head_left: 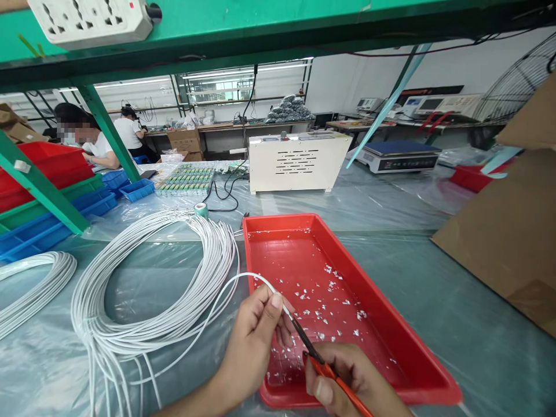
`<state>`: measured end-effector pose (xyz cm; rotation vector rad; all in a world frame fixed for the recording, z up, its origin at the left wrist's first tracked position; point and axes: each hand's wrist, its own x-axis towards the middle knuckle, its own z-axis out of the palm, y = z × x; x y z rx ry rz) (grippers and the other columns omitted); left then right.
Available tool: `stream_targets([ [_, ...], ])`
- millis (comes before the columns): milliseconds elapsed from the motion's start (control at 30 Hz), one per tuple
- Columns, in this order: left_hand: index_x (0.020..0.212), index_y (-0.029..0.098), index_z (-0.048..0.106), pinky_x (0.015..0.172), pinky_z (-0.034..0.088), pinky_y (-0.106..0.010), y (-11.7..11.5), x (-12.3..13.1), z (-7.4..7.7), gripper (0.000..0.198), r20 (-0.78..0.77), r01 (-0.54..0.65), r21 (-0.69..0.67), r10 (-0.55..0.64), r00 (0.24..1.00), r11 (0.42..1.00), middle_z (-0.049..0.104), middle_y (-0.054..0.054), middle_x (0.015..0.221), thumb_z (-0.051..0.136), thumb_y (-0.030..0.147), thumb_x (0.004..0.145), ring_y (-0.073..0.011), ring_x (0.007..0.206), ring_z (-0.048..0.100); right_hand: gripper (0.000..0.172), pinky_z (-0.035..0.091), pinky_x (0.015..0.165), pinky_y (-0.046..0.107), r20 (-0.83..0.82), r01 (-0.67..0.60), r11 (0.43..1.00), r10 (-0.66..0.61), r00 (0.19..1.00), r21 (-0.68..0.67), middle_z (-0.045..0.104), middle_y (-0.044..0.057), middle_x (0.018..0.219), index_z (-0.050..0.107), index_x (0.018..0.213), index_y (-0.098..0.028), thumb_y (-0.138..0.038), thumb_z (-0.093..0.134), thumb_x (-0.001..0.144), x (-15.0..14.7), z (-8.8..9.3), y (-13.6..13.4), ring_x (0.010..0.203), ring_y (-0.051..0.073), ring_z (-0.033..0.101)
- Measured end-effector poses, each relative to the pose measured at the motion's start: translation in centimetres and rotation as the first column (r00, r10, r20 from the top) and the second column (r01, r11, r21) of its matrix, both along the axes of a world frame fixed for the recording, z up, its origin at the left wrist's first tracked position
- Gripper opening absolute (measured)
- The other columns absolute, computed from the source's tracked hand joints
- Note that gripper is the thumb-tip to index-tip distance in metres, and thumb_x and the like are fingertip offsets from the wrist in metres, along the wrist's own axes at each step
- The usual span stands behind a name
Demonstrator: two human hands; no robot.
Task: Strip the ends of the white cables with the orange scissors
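Observation:
My left hand (256, 330) pinches a white cable (243, 274) near its end, above the left side of a red tray (417, 353). That cable curves back to a large coil of white cables (89, 284) on the left. In my right hand (347, 376) is an orange-handled tool (306, 336) with long, thin dark jaws, like slim pliers or scissors. Its tip meets the cable end just past my left fingers; whether the jaws are closed on it cannot be made out. Small silvery scraps (332, 284) lie scattered in the tray.
A second white coil (56, 272) lies far left. Behind are a tape roll (201, 210), circuit boards (186, 178), a cream machine (299, 162) and a scale (393, 156). Green uprights, stacked bins (47, 174) and cardboard (504, 231) flank the bench. Two people sit beyond.

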<state>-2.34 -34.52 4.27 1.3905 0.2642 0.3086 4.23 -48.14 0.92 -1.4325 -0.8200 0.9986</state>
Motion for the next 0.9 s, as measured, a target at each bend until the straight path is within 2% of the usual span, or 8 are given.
stream_targets([
  [100, 0.067, 0.015, 0.046, 0.05, 0.038, -0.019, -0.2, 0.2, -0.6, 0.03, -0.034, 0.024, -0.093, -0.027, 0.999, 0.995, 0.049, 0.002, 0.056, 0.043, 0.038, 0.086, -0.0082, 0.049, 0.046, 0.049, 0.02, 0.041, 0.021, 0.251, 0.148, 0.988, -0.153, 0.956, 0.037, 0.035, -0.005, 0.049, 0.045, 0.057, -0.016, -0.06, 0.063, 0.068, 0.1, 0.3, -0.1, 0.045, 0.009, 0.029],
  [167, 0.066, 0.014, 0.048, 0.048, 0.036, -0.019, -0.4, 0.4, -1.2, 0.031, -0.066, 0.023, -0.132, -0.032, 0.997, 0.991, 0.05, 0.002, 0.055, 0.046, 0.04, 0.084, -0.0078, 0.046, 0.045, 0.041, 0.023, 0.043, 0.022, 0.408, 0.263, 0.957, -0.291, 0.865, 0.125, 0.039, -0.004, 0.051, 0.049, 0.058, -0.016, -0.051, 0.068, 0.068, 0.2, 0.5, -0.4, 0.046, 0.011, 0.032],
  [233, 0.067, 0.014, 0.05, 0.049, 0.036, -0.019, -0.5, 0.6, -1.7, 0.031, -0.062, 0.0, -0.131, -0.009, 0.998, 0.991, 0.05, 0.002, 0.056, 0.048, 0.04, 0.083, -0.0078, 0.048, 0.045, 0.033, 0.026, 0.044, 0.023, 0.475, 0.344, 0.914, -0.406, 0.781, 0.216, 0.043, -0.003, 0.052, 0.05, 0.058, -0.018, -0.042, 0.066, 0.073, 0.3, 0.8, -0.7, 0.046, 0.012, 0.036],
  [333, 0.069, 0.013, 0.056, 0.053, 0.036, -0.02, -0.6, 0.7, -2.0, 0.028, -0.026, -0.044, -0.073, 0.042, 0.999, 0.996, 0.05, 0.002, 0.058, 0.052, 0.038, 0.081, -0.0084, 0.052, 0.047, 0.022, 0.032, 0.046, 0.024, 0.45, 0.441, 0.861, -0.508, 0.734, 0.253, 0.048, -0.001, 0.054, 0.053, 0.061, -0.019, -0.032, 0.061, 0.077, 0.4, 0.8, -0.6, 0.048, 0.014, 0.041],
  [433, 0.07, 0.012, 0.062, 0.052, 0.035, -0.02, -0.8, 0.6, -2.0, 0.028, -0.036, -0.073, -0.024, 0.072, 0.997, 0.997, 0.052, 0.001, 0.057, 0.056, 0.038, 0.078, -0.0092, 0.052, 0.046, 0.011, 0.039, 0.05, 0.025, 0.357, 0.496, 0.833, -0.553, 0.753, 0.244, 0.055, 0.001, 0.061, 0.059, 0.07, -0.019, -0.028, 0.063, 0.074, 0.5, 0.4, 0.0, 0.053, 0.017, 0.048],
  [700, 0.063, 0.013, 0.064, 0.054, 0.037, -0.022, -1.0, 0.4, -2.3, 0.022, 0.003, -0.196, 0.134, 0.197, 0.98, 0.971, 0.055, 0.0, 0.06, 0.063, 0.032, 0.074, -0.0105, 0.054, 0.047, 0.007, 0.039, 0.048, 0.022, 0.329, 0.52, 0.79, -0.61, 0.721, 0.325, 0.053, -0.002, 0.06, 0.059, 0.074, -0.02, -0.022, 0.065, 0.072, 0.4, -0.3, 0.5, 0.05, 0.014, 0.047],
  [800, 0.062, 0.013, 0.064, 0.053, 0.036, -0.021, -1.0, 0.4, -2.3, 0.022, -0.002, -0.2, 0.119, 0.202, 0.979, 0.973, 0.054, 0.0, 0.057, 0.064, 0.032, 0.072, -0.0103, 0.053, 0.046, 0.008, 0.04, 0.05, 0.023, 0.355, 0.519, 0.784, -0.618, 0.701, 0.34, 0.053, -0.001, 0.061, 0.059, 0.073, -0.019, -0.022, 0.066, 0.072, 0.4, -0.3, 0.5, 0.052, 0.015, 0.048],
  [900, 0.061, 0.013, 0.064, 0.052, 0.035, -0.021, -1.0, 0.6, -2.2, 0.025, -0.046, -0.157, 0.017, 0.158, 0.986, 0.987, 0.051, 0.001, 0.054, 0.063, 0.035, 0.073, -0.0095, 0.051, 0.044, 0.015, 0.042, 0.053, 0.024, 0.354, 0.533, 0.785, -0.618, 0.702, 0.316, 0.054, 0.0, 0.063, 0.061, 0.076, -0.018, -0.029, 0.071, 0.071, 0.6, -0.4, 0.6, 0.055, 0.017, 0.05],
])
